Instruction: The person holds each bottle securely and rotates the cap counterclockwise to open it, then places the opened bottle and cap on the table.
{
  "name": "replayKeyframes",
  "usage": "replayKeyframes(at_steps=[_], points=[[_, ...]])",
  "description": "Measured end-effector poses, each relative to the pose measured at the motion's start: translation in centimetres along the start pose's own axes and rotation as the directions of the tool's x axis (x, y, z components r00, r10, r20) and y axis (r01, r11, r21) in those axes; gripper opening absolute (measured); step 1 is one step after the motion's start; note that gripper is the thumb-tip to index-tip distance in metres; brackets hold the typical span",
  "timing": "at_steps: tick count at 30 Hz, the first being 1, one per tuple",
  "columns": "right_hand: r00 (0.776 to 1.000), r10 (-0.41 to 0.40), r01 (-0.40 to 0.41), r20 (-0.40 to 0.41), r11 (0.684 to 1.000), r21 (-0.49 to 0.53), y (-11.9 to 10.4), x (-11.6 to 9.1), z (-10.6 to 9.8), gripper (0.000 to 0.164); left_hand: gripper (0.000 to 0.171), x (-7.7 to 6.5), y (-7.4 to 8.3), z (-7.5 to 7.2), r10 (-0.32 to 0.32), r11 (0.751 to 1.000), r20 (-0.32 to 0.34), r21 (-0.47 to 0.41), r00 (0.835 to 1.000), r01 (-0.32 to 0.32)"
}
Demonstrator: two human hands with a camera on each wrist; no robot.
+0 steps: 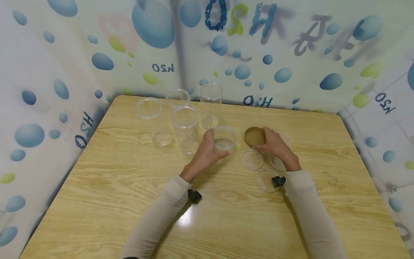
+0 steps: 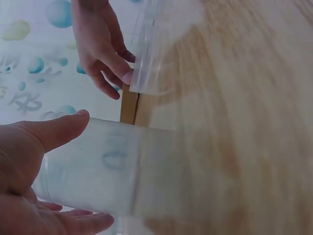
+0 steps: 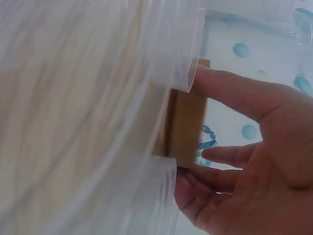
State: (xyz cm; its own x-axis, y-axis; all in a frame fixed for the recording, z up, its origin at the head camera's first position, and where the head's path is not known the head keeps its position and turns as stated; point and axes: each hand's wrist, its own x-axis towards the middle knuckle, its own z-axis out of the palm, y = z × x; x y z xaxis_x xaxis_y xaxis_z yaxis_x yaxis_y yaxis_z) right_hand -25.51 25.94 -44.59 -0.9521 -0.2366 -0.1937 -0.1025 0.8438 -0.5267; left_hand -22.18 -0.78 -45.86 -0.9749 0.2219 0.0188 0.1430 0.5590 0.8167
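My left hand (image 1: 206,153) grips a short clear plastic jar (image 1: 224,144), fingers behind it and thumb at the front. In the left wrist view, the jar's cloudy clear wall (image 2: 98,166) lies between thumb and fingers. My right hand (image 1: 275,144) holds a shallow round brown thing (image 1: 247,138) by its right side; its kind I cannot tell. The brown side wall (image 3: 188,122) is between thumb and fingers in the right wrist view. Clear round lids lie flat around that hand, one (image 1: 252,160) just in front of the brown thing.
Several tall clear jars stand left of and behind my left hand, among them a front one (image 1: 185,133) and a back one (image 1: 211,108). Another clear lid (image 1: 267,181) lies near the right wrist. A patterned curtain (image 1: 194,54) borders the wooden table (image 1: 226,223).
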Motion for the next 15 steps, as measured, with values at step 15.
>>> replayKeyframes(at_steps=[15], points=[[1.000, 0.000, 0.000, -0.017, 1.000, -0.023, -0.3, -0.4, 0.0, 0.088, 0.091, -2.1, 3.5, -1.9, 0.347, 0.810, -0.036, 0.515, 0.937, -0.280]])
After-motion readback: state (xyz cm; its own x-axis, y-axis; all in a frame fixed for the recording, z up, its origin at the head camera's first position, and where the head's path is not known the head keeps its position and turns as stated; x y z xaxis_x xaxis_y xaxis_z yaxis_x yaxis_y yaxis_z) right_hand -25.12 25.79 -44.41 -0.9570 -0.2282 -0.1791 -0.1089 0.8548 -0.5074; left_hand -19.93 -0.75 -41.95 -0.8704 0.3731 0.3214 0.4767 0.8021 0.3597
